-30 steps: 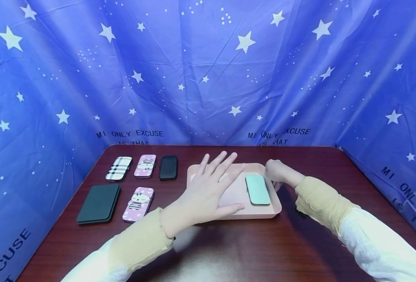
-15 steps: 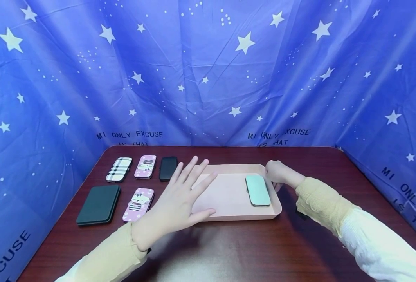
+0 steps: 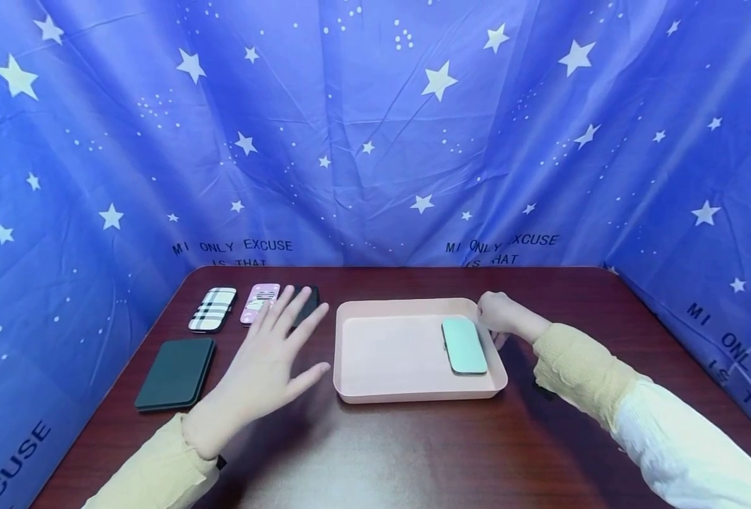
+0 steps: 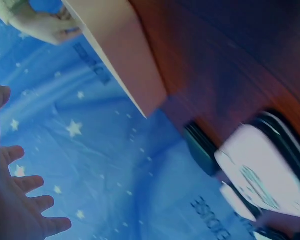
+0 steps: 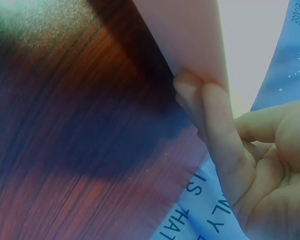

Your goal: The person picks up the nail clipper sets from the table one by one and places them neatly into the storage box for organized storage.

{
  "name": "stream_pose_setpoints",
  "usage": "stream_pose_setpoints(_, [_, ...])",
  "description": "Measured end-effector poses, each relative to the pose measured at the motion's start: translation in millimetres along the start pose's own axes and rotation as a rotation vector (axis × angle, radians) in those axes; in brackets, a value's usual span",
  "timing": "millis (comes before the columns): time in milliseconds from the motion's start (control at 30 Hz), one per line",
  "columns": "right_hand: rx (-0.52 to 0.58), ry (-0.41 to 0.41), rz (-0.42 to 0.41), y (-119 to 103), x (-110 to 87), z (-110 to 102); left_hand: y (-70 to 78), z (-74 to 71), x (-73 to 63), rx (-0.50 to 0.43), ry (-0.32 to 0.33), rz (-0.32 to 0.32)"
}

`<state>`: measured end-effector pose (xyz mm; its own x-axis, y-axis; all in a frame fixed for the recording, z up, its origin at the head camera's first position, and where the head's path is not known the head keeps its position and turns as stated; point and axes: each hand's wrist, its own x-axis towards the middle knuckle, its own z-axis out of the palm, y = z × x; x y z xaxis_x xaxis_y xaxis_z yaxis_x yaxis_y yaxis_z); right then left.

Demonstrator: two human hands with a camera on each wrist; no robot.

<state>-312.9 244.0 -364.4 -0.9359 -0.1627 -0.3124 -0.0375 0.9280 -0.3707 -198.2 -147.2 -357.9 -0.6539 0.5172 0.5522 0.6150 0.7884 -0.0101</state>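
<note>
My left hand (image 3: 267,360), fingers straight and spread, hovers over the table left of the tray and holds nothing. It overlaps a black case (image 3: 311,300) and part of a pink cat-pattern case (image 3: 254,305) behind it. Another pink case (image 4: 262,170), hidden under the hand in the head view, shows large in the left wrist view. My right hand (image 3: 501,312) pinches the right wall of a pale pink tray (image 3: 375,397), with fingers (image 5: 222,130) along its outside and the thumb at the rim. Inside the tray, toward the right, lies a mint-green case (image 3: 465,346).
A plaid case (image 3: 213,309) and a larger dark green flat case (image 3: 176,373) lie at the table's left. Behind the dark wooden table (image 3: 426,452) and along its sides hangs a blue star curtain (image 3: 375,106).
My left hand has moved left, from above the tray to over the pink cases, fingers still spread. The right hand stays on the tray's right side, and the mint-green case has not moved.
</note>
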Motion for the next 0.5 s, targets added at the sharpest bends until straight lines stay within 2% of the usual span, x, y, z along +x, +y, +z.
stream_pose_setpoints(200, [0.009, -0.003, 0.006, 0.2, 0.9, 1.1, -17.6, -1.3, -11.6, -0.013, 0.000, -0.086])
stream_pose_setpoints(367, [0.022, -0.013, 0.018, -1.1, 0.1, -0.3, -29.0, -0.7, -18.3, -0.043, 0.004, -0.130])
stream_pose_setpoints(500, [0.031, -0.027, 0.021, -3.2, -2.7, -1.8, -39.0, 1.3, -22.1, -0.068, -0.004, -0.190])
